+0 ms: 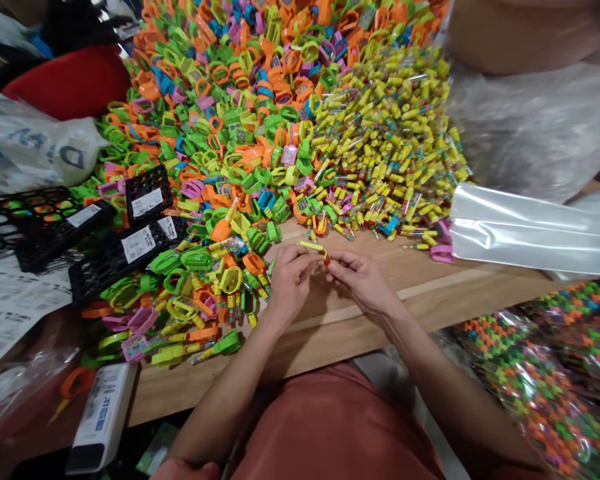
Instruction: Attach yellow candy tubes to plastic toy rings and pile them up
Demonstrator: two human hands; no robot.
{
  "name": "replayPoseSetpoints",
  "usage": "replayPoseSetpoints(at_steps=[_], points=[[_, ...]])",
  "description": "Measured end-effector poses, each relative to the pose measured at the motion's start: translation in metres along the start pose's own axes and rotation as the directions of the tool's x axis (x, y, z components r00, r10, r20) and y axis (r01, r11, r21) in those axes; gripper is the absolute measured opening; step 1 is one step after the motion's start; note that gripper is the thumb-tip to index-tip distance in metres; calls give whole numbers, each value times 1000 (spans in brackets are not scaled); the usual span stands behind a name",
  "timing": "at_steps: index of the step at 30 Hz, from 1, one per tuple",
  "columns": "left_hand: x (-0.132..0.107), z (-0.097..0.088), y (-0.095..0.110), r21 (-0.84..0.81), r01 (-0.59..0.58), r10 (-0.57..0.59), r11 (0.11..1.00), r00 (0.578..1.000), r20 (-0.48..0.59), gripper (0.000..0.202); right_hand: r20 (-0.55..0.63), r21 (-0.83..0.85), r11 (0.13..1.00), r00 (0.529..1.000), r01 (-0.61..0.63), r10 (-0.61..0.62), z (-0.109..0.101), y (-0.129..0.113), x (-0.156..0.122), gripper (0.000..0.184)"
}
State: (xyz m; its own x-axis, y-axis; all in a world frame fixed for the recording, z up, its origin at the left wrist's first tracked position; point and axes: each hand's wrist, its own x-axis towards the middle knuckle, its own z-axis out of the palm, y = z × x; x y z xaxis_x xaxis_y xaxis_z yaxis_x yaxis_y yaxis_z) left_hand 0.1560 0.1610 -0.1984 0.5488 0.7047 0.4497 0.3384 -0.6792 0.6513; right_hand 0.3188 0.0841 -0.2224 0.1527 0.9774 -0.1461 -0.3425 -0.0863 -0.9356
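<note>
Both hands meet over the wooden table in front of me. My left hand (pixel 291 280) is closed, its thumb and fingers pinching a yellow toy watch (pixel 312 247) whose strap curves down on the right. My right hand (pixel 356 275) is closed too, fingertips pinched on a small red piece (pixel 327 261) beside the strap's end. The fingers hide most of that piece, and I cannot tell whether it is joined to the strap. Just beyond the hands lies an orange toy watch (pixel 320 225). Left of my left hand is a cluster of toy watches (pixel 195 257) and small tubes.
A large heap of coloured toy watches (pixel 240 133) covers the back of the wooden table (pixel 330 327). Yellow-wrapped tubes (pixel 380 140) pile up behind right. A clear plastic bag (pixel 525 230) lies right; black perforated trays (pixel 150 240) and a white box (pixel 103 417) are left. Filled bags (pixel 535 387) sit below right.
</note>
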Motion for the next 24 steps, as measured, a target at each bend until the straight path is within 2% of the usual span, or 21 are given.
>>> replayPoseSetpoints(at_steps=[4, 8, 12, 15, 18, 19, 21, 23, 24], points=[[-2, -1, 0, 75, -64, 63, 995, 998, 18, 24, -1, -39, 999, 1000, 24, -24, -1, -3, 1, 50], [-7, 3, 3, 170, -142, 147, 975, 989, -15, 28, -6, -104, 991, 996, 88, -89, 4, -4, 4, 40], [-13, 4, 2, 239, -151, 163, 959, 986, -33, 27, -6, -162, 979, 991, 128, -130, 16, 1, 5, 30], [-15, -18, -2, 255, -123, 124, 959, 992, 13, 29, 77, -156, 982, 993, 101, -90, 25, 2, 10, 32], [-12, -70, -6, 334, -47, 41, 941, 999, 25, 24, 136, -257, 952, 982, 164, -132, 25, 1, 24, 34], [-9, -90, -7, 383, 6, 0, 924, 1000, -13, 20, 131, -343, 912, 973, 225, -191, 21, 0, 31, 32], [0, -123, -8, 475, 146, -86, 868, 986, -145, 21, 123, -578, 746, 939, 331, -321, 13, 2, 47, 25], [14, -137, -10, 517, 232, -135, 824, 966, -219, 28, 130, -788, 522, 917, 326, -376, 7, 4, 63, 19], [23, -134, -12, 522, 243, -159, 818, 967, -201, 30, 126, -862, 417, 920, 287, -371, 5, 6, 70, 17]])
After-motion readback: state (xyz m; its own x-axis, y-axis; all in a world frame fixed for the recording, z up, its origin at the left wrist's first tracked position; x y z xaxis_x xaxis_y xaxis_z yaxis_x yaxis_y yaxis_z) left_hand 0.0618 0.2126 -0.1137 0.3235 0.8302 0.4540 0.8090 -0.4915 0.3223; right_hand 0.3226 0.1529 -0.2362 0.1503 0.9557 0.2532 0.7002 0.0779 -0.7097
